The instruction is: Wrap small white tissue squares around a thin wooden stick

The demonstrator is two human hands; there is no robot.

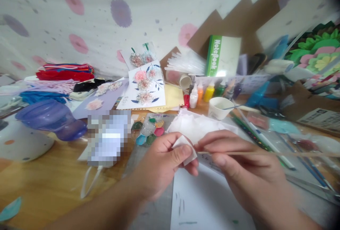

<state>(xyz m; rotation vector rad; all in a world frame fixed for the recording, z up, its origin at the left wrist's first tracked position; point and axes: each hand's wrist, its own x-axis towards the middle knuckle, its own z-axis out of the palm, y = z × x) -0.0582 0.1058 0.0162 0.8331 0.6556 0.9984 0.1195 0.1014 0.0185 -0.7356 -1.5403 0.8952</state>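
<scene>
the green box (214, 56) reads "notebook" down its side.

Wooden table (53, 184) carrying crowded craft clutter. Purple plastic bottle (50, 118) lying on its side at left, beside white rounded container (23, 143). Stack of coloured felt (66, 71) sitting at far left edge. Flower card (145, 86) resting on yellow paper (174, 97) mid-table. Row of small paint bottles (202, 93) standing behind white paper cup (219, 108). Paint palette (148, 132) lying near centre. White sheet (207, 201) lying at near edge. Pencils and brushes (265, 138) spreading across right side.
</scene>
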